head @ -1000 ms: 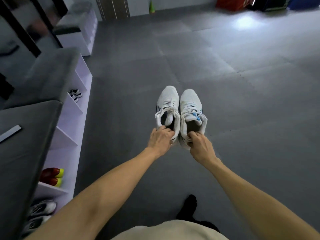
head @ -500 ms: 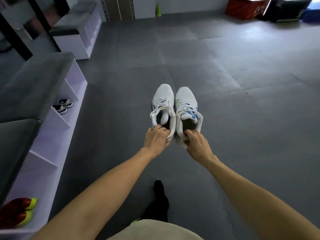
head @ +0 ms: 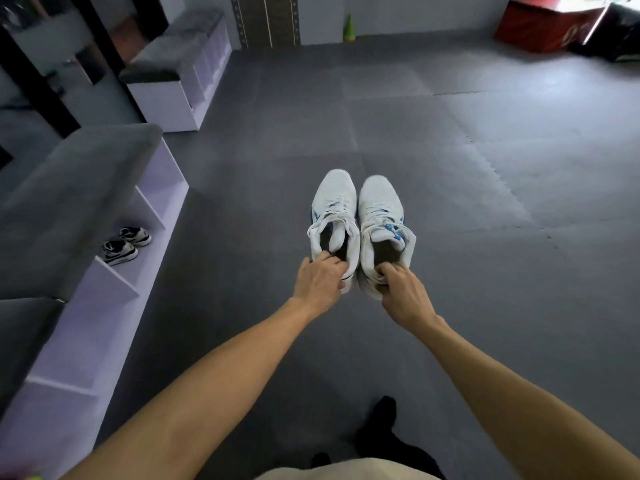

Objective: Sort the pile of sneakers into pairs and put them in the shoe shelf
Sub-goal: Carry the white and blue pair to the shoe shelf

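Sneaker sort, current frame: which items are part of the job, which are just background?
Job:
- left hand, gripping left white sneaker
- right hand, gripping right white sneaker
- shoe shelf
- black-and-white pair in a shelf compartment

Background:
- second bench shelf
- green cone
- red box

Dim room, daylight glare top right, soft blur thru-out, wide-angle bending at edges, faint shadows.
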The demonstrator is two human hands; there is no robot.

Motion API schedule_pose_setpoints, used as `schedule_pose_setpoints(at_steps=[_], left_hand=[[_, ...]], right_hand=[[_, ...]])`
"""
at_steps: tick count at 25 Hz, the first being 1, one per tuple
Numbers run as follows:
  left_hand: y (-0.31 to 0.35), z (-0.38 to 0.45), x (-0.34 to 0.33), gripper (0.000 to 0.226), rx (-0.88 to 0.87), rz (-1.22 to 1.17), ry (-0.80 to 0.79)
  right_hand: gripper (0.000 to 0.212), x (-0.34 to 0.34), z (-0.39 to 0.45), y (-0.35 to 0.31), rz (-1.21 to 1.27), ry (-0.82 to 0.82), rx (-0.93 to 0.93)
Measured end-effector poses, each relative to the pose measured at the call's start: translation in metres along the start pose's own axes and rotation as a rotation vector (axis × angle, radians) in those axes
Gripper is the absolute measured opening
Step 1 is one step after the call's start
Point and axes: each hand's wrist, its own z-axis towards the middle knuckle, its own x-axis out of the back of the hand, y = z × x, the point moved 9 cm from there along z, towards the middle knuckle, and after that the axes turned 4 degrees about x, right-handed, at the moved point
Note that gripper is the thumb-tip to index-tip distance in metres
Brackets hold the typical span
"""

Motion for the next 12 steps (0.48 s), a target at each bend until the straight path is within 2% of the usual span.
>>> schedule_pose_setpoints(at_steps=[7,12], left_hand=[[-0.102,0.120,0.001,0.020,0.298,0.011,0.028],[-0.172,0.139,0.011,0.017,0.560,0.019,0.086]], right_hand=[[0.008,-0.031,0.190,-0.020,0.043,-0.138,0.286],[0.009,-0.065,0.278,-0.069,0.074,-0.252,0.532]])
